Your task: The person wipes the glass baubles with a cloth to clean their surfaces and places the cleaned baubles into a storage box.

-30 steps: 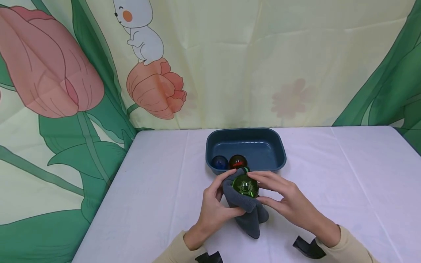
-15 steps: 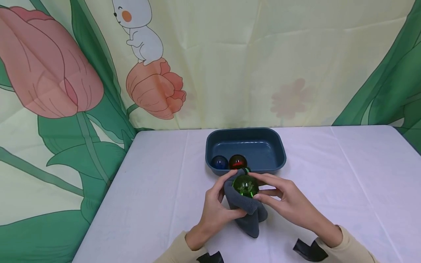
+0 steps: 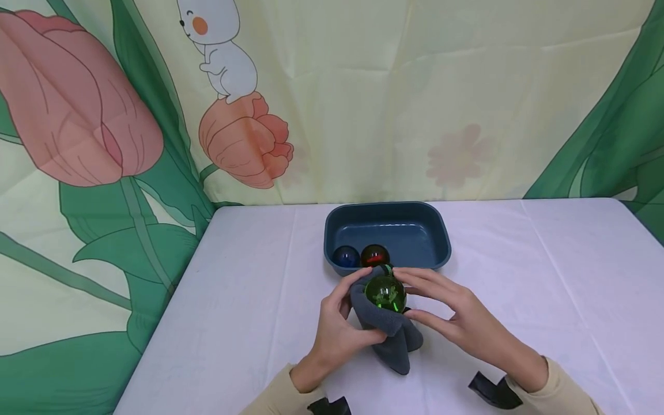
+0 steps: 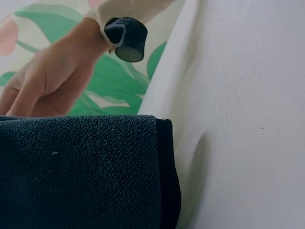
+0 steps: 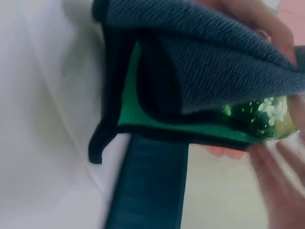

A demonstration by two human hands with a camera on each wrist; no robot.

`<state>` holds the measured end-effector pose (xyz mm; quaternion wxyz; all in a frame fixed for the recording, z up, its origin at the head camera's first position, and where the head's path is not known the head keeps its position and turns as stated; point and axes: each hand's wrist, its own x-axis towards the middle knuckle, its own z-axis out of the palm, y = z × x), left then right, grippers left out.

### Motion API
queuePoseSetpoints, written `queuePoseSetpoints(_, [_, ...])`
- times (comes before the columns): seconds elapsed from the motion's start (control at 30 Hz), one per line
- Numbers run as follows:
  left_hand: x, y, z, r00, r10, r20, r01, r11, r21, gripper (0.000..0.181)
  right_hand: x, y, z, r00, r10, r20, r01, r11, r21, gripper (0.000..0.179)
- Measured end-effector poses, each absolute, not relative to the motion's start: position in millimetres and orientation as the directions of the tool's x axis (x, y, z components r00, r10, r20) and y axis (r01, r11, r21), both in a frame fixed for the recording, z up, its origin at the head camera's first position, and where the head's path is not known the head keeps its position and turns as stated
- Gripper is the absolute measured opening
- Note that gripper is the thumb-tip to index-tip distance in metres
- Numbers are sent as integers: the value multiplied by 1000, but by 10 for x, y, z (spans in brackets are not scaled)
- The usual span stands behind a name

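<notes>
A clear green glass ball (image 3: 385, 293) sits in a folded dark grey-blue cloth (image 3: 396, 351) in front of the bin. My left hand (image 3: 334, 334) grips the cloth from the left, thumb below and fingers above, with the cloth against the ball. From the right, my right hand (image 3: 461, 317) holds the ball's edge between its fingertips on top and thumb underneath. In the right wrist view the green ball (image 5: 271, 112) shows small pale marks inside, and the cloth (image 5: 228, 62) has a green underside and black edging. The cloth (image 4: 81, 167) hides most of the left wrist view.
Just behind the hands stands a dark blue plastic bin (image 3: 415, 236). A blue glass ball (image 3: 346, 256) and a red glass ball (image 3: 374, 255) lie at its front left. A white cloth covers the table (image 3: 249, 288), and a printed curtain (image 3: 353, 115) hangs behind.
The ball has turned, so the pattern in it looks different. My right fingers and thumb have spread wider apart around it, with the right wrist slightly further right. The left hand barely moved.
</notes>
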<state>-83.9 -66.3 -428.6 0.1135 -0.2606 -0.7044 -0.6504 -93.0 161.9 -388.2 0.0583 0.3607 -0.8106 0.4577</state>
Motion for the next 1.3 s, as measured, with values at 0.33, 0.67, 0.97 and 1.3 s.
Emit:
queuePoseSetpoints(0.33, [-842,-683,-4287,-846,236,478,492,3,870,81,-962,1612,-3970,-635,-546,547,-758,304,-577,50])
queuePoseSetpoints(0.67, [-836,-685,-4274,-843,249,476,492,0,871,80,-942,1604,-3966,-683,-527,506,-713,334,-616,57])
queuePoseSetpoints(0.97, [-817,-681,-4257,-848,242,471,489,15,872,79,-916,1545,-3899,-770,-485,413,-589,292,-754,58])
queuePoseSetpoints(1.3, [-825,-675,-4283,-851,240,467,478,-13,878,81,-885,1524,-3811,-857,-472,209,-373,286,-882,51])
